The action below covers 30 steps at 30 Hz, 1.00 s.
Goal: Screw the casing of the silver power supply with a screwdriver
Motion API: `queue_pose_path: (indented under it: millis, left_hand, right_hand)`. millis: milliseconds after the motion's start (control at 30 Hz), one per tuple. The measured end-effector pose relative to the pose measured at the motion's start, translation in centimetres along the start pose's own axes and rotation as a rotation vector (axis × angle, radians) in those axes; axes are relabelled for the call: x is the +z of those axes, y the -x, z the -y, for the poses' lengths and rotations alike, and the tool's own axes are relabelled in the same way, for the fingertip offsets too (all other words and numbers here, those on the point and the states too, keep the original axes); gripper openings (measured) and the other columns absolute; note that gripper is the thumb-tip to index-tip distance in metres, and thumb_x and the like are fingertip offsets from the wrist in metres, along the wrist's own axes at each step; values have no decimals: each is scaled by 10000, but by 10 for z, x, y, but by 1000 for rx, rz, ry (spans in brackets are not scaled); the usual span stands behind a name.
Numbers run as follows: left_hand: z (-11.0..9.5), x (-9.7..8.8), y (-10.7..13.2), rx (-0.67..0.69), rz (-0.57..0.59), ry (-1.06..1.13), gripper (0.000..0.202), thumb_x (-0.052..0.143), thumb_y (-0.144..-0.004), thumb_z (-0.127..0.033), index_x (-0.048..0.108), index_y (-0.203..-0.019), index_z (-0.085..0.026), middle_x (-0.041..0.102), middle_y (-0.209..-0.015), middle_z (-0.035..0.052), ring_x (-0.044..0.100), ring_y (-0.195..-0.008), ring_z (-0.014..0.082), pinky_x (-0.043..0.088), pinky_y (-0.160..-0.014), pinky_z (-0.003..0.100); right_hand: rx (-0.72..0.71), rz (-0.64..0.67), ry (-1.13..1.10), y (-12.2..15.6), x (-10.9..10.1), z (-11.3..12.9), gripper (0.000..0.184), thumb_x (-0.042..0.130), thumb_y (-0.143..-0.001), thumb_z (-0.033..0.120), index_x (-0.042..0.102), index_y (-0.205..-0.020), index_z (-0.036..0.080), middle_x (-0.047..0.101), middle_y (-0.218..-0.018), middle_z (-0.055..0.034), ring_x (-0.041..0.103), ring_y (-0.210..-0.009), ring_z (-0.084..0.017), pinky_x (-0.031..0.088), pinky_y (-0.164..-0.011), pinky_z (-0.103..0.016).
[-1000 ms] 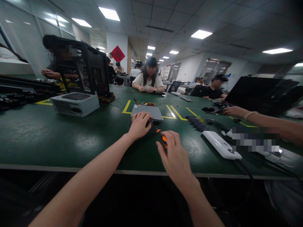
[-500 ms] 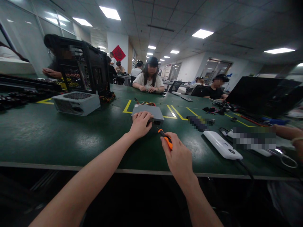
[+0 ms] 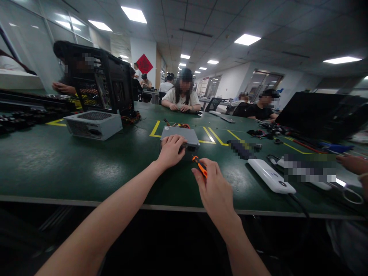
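A flat grey metal power supply box [image 3: 179,135] lies on the green table [image 3: 57,161], with coloured wires at its far end. My left hand [image 3: 170,151] rests on its near left corner, fingers curled over the edge and gripping it. My right hand [image 3: 214,188] is closed round an orange and black screwdriver [image 3: 200,165], whose tip points at the near face of the box.
A second grey power supply [image 3: 93,124] and an open black computer case [image 3: 100,84] stand at the left. A white device [image 3: 271,175] with a cable lies to the right, beside a co-worker's hand [image 3: 352,163]. Other people sit across the table.
My right hand with the screwdriver shifted slightly right, then back towards the box. The co-worker's arm at the right pulled back off the table. My left hand stayed put.
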State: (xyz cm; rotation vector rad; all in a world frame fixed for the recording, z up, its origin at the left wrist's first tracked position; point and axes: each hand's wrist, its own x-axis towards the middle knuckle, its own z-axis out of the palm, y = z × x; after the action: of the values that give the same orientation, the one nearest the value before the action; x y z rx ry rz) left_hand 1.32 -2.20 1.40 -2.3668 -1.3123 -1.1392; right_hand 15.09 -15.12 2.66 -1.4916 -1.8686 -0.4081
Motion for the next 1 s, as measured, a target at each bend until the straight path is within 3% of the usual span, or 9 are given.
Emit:
queue_pose_path:
  millis: [67, 133, 233, 300, 433, 567, 733, 900, 1000]
  left_hand:
    - [-1, 0, 0, -5, 2, -1, 279, 488, -772, -217, 518, -1049, -232, 539, -1106, 38, 447, -1038, 212, 277, -897, 372]
    - [-1, -1, 0, -7, 5, -3, 274, 484, -774, -213, 520, -1044, -230, 540, -1104, 39, 447, -1040, 212, 277, -897, 373]
    - [-3, -2, 0, -7, 8, -4, 270, 479, -775, -208, 521, -1041, -229, 541, -1102, 39, 446, -1043, 211, 279, -893, 373]
    - [-3, -2, 0, -5, 11, -2, 269, 480, -776, -211, 520, -1042, -229, 543, -1101, 38, 447, -1041, 212, 279, -892, 372]
    - [-2, -2, 0, -5, 3, -3, 271, 482, -775, -210, 519, -1042, -234, 542, -1100, 34, 445, -1042, 212, 278, -892, 374]
    - [-1, -1, 0, 5, -1, -3, 268, 486, -772, -207, 517, -1037, -233, 544, -1095, 32, 448, -1038, 207, 282, -887, 371]
    - [-2, -2, 0, 4, -4, 0, 265, 484, -780, -219, 516, -1043, -233, 540, -1098, 32, 447, -1039, 206, 278, -890, 371]
    - [-1, -1, 0, -5, 2, 11, 263, 477, -788, -223, 518, -1048, -239, 536, -1104, 32, 442, -1045, 206, 275, -896, 372]
    - [-1, -1, 0, -10, 2, 6, 265, 480, -786, -223, 518, -1048, -239, 539, -1107, 34, 445, -1042, 209, 277, -893, 373]
  right_hand:
    - [-81, 30, -70, 2, 0, 0, 260, 337, -885, 270, 437, -1100, 164, 523, -1087, -127, 603, -857, -195, 494, -549, -262]
    - [-96, 33, -85, 2, 0, 1, 249, 317, -882, 215, 442, -1091, 164, 523, -1085, -125, 600, -873, -190, 503, -575, -267]
    - [18, 9, -38, 1, 0, 1, 233, 350, -885, 298, 466, -1028, 154, 570, -954, -99, 613, -735, -188, 477, -481, -266]
    - [35, 2, -44, 0, -1, 1, 260, 367, -879, 328, 461, -1038, 145, 561, -995, -118, 613, -752, -197, 482, -481, -274]
    - [-90, 21, -106, 2, 0, 1, 231, 320, -886, 207, 450, -1069, 151, 519, -1108, -129, 600, -881, -185, 512, -594, -269]
    - [23, -15, -37, 2, 3, 0, 237, 352, -891, 322, 479, -1005, 157, 591, -940, -85, 617, -701, -178, 468, -465, -256]
    - [-65, -5, -69, 4, 3, 2, 238, 334, -881, 226, 472, -1062, 153, 523, -1125, -136, 607, -879, -188, 503, -588, -263]
    - [27, -13, -5, 4, 4, 3, 264, 344, -891, 322, 505, -1019, 157, 603, -929, -85, 620, -686, -163, 457, -473, -238]
    - [-39, 7, -73, 4, 3, 3, 260, 347, -887, 275, 491, -1062, 150, 559, -1079, -132, 607, -891, -205, 512, -613, -287]
